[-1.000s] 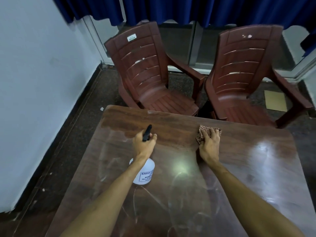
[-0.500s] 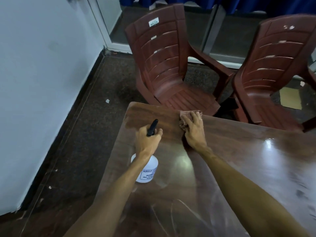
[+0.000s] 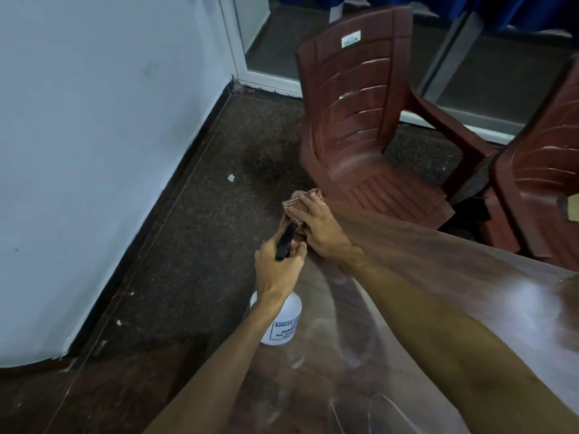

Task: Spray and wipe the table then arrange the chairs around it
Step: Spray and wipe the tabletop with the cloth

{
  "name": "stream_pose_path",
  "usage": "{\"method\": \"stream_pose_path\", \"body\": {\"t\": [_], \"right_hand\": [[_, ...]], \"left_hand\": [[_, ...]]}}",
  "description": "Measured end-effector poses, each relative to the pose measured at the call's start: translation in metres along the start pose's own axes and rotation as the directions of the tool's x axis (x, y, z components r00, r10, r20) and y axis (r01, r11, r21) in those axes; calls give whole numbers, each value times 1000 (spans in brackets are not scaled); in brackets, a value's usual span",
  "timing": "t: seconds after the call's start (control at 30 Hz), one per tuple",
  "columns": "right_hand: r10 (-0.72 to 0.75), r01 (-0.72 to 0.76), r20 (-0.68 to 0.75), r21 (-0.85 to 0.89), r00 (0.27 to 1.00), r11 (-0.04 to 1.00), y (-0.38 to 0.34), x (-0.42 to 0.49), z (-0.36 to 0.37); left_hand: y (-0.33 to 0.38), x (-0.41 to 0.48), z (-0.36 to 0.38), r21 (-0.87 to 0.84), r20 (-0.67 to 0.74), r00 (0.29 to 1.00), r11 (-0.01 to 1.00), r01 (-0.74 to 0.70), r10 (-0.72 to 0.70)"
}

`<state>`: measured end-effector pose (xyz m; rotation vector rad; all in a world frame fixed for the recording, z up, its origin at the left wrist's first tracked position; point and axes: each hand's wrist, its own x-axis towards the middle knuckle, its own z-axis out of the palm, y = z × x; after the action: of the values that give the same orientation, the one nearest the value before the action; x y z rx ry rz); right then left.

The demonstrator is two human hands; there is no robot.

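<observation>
Since the earlier frames the right hand (image 3: pixel 319 228) has swept its cloth (image 3: pixel 299 208) leftward along the far edge, and now presses it at the table's far left corner, just ahead of the left hand (image 3: pixel 277 270).

The table (image 3: pixel 454 277) spreads under and to the right of both hands, a glossy wood-look top streaked with drying spray; it looks slick. Beyond the right hand stand two maroon moulded chairs, the nearer chair (image 3: pixel 360 120) and the second chair (image 3: pixel 539 170), rigid slatted plastic, likely light enough to drag by an armrest or backrest.

The left hand is closed round the black trigger head of the spray bottle (image 3: pixel 282 321), a white plastic cylinder hanging below the fist. The checked cloth is soft, bunched under flattened right fingers.
</observation>
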<state>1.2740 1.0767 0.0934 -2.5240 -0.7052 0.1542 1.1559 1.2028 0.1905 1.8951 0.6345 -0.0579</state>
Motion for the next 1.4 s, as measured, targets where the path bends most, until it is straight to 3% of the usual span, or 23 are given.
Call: {"method": "stream_pose_path", "body": {"t": [0.1, 0.13, 0.27, 0.33, 0.43, 0.57, 0.6, 0.7, 0.83, 0.97, 1.1, 1.23, 1.4], "right_hand": [[210, -208, -29, 57, 977, 977, -6, 27, -3], [213, -212, -36, 35, 976, 977, -14, 25, 1], [-168, 167, 36, 15, 985, 986, -34, -23, 18], [-76, 76, 12, 33, 997, 997, -20, -22, 13], [233, -223, -106, 98, 967, 970, -21, -34, 8], [-65, 66, -40, 36, 997, 997, -21, -114, 5], [-27, 30, -72, 33, 997, 999, -5, -129, -3], [300, -280, -198, 122, 933, 952, 43, -159, -33], [178, -176, -130, 21, 976, 984, 67, -222, -46], [365, -344, -207, 131, 908, 930, 80, -274, -61], [292, -285, -155, 69, 944, 956, 79, -303, -64], [375, -361, -154, 110, 914, 926, 62, -310, -61], [284, -271, -139, 103, 949, 957, 33, -307, -37]], "left_hand": [[-3, 1, -10, -27, -26, 1000, 1000, 4, -5], [-4, 2, -13, -22, -38, 999, 1000, 1, -2], [-5, -6, -20, -1, -46, 999, 1000, -17, 17], [-7, -12, -19, 6, -51, 999, 1000, -7, 7], [-9, -23, -14, 14, -69, 998, 1000, 10, -9], [-6, -48, -3, 33, -71, 997, 999, 15, -13], [-6, -57, 2, 38, -77, 997, 999, 15, -12], [-5, -87, 16, 51, -86, 996, 998, 25, -21], [-11, -129, 34, 68, -103, 994, 997, 33, -26], [-21, -178, 52, 106, -173, 980, 988, 116, -97], [-27, -223, 61, 123, -165, 976, 978, 166, -145], [-38, -248, 61, 100, -209, 966, 979, 178, -154], [-48, -257, 38, 41, -245, 961, 989, 143, -129]]}}
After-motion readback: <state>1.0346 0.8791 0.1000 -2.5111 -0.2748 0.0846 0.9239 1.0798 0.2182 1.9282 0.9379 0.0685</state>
